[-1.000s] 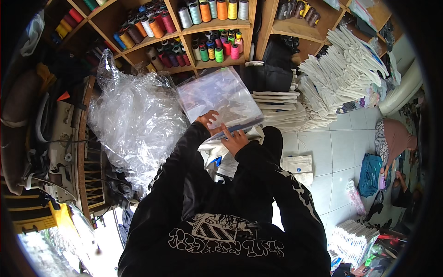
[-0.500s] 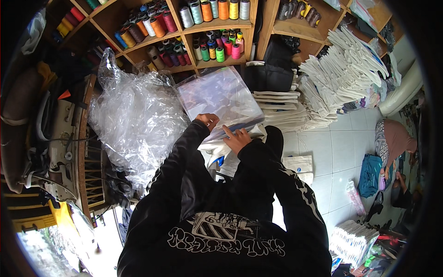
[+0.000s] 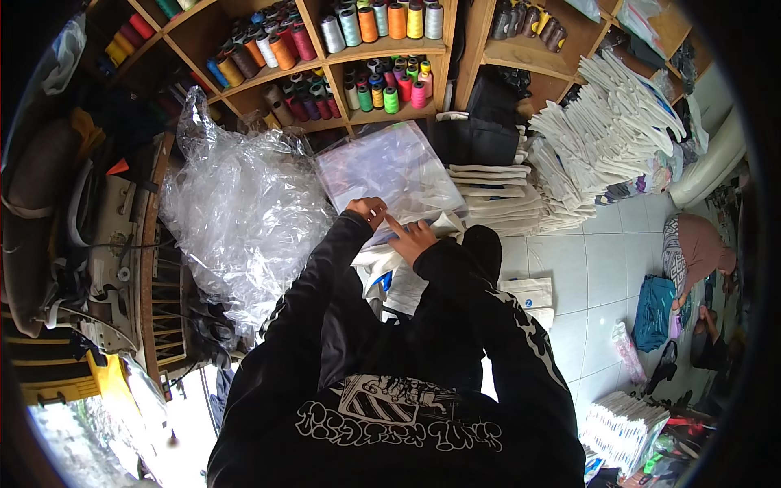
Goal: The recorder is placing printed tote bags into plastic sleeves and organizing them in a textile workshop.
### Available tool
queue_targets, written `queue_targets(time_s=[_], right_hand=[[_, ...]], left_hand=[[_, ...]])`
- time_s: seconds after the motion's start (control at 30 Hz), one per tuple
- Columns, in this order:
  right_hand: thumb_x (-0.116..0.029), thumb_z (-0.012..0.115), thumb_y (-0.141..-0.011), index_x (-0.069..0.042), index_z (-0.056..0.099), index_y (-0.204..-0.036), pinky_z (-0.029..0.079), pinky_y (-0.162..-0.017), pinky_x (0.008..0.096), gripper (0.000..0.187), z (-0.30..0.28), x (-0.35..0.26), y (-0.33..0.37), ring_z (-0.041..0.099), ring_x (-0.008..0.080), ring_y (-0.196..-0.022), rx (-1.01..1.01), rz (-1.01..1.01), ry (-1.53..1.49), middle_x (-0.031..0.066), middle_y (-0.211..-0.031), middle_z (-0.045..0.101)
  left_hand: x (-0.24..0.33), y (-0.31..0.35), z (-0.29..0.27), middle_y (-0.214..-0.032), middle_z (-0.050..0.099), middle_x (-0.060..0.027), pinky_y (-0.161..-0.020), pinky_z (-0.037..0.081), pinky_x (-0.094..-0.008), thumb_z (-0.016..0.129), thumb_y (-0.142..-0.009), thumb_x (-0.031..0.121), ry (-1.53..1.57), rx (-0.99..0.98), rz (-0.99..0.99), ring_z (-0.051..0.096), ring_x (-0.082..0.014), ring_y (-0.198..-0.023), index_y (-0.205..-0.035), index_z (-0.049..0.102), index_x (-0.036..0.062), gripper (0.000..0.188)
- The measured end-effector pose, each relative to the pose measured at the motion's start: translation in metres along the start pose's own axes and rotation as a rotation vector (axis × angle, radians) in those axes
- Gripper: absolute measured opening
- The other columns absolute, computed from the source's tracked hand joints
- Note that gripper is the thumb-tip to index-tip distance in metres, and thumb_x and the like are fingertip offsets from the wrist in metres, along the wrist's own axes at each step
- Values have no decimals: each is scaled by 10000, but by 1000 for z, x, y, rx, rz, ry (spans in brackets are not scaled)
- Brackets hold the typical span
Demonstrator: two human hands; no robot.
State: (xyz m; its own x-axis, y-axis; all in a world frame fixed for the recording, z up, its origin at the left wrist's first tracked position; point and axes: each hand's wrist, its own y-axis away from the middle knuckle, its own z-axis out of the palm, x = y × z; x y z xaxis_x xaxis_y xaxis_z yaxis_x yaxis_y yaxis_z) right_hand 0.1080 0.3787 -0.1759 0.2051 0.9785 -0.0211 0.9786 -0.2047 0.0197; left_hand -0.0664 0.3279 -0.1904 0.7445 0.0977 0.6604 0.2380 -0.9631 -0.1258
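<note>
A flat stack of clear plastic bags lies in front of me, its near edge under my hands. My left hand is closed, fingers curled in a pinch at the near left edge of the plastic. My right hand sits just right of it with index finger stretched toward the left fingertips and fingers apart; its underside is hidden. White cloth bags with blue print lie below my hands, between my legs. A pale cloth corner stands up beside my right hand.
A big heap of crumpled clear plastic lies at left. Shelves of thread spools stand behind. Piled white cloth bags and folded black cloth are at far right. Another cloth bag lies on the tiles. A person crouches at right.
My right hand has shifted slightly left, its index finger closer to my left hand. A pale cloth corner now shows beside it, where plastic and a dark blue strip showed before.
</note>
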Motion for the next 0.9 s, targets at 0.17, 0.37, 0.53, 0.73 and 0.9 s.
queue_targets(time_s=[0.17, 0.37, 0.53, 0.73, 0.9], right_hand=[[-119, 484, -762, -148, 595, -906, 337, -829, 387, 184, 4, 4, -5, 506, 250, -968, -65, 25, -97, 92, -1217, 424], [-97, 487, -756, -134, 576, -933, 328, -850, 422, 202, 5, -1, 3, 473, 254, -1011, -163, 37, -179, 89, -1112, 478], [-97, 495, -747, -136, 576, -917, 338, -837, 418, 193, 11, -4, 13, 489, 250, -972, -121, 70, -179, 93, -1157, 447], [-113, 525, -716, -143, 581, -856, 377, -754, 374, 153, 0, -5, 24, 528, 246, -858, 56, 45, -80, 138, -1234, 372], [-134, 516, -718, -136, 571, -852, 373, -697, 360, 146, -21, -9, 49, 519, 225, -795, 291, 28, 50, 119, -1091, 498]], left_hand=[[2, -4, -5, -693, 610, -77, -535, 485, -274, 590, -717, 99, 47, 89, 12, 595, -173, -555, -793, 604, 62, 86], [8, -5, -8, -696, 592, -79, -472, 466, -274, 589, -730, 81, -75, 345, 59, 582, -187, -520, -781, 599, 71, 53], [20, -1, -8, -725, 543, -115, -535, 470, -380, 511, -780, 89, -209, 447, 75, 573, -310, -613, -862, 541, 85, 88], [12, 10, -7, -910, 513, -96, -595, 495, -379, 500, -747, 27, -365, 211, 74, 581, -311, -725, -982, 492, 150, 265], [0, 12, -5, -953, 486, -95, -660, 501, -351, 505, -712, 10, -463, 15, 193, 574, -283, -793, -998, 524, 160, 324]])
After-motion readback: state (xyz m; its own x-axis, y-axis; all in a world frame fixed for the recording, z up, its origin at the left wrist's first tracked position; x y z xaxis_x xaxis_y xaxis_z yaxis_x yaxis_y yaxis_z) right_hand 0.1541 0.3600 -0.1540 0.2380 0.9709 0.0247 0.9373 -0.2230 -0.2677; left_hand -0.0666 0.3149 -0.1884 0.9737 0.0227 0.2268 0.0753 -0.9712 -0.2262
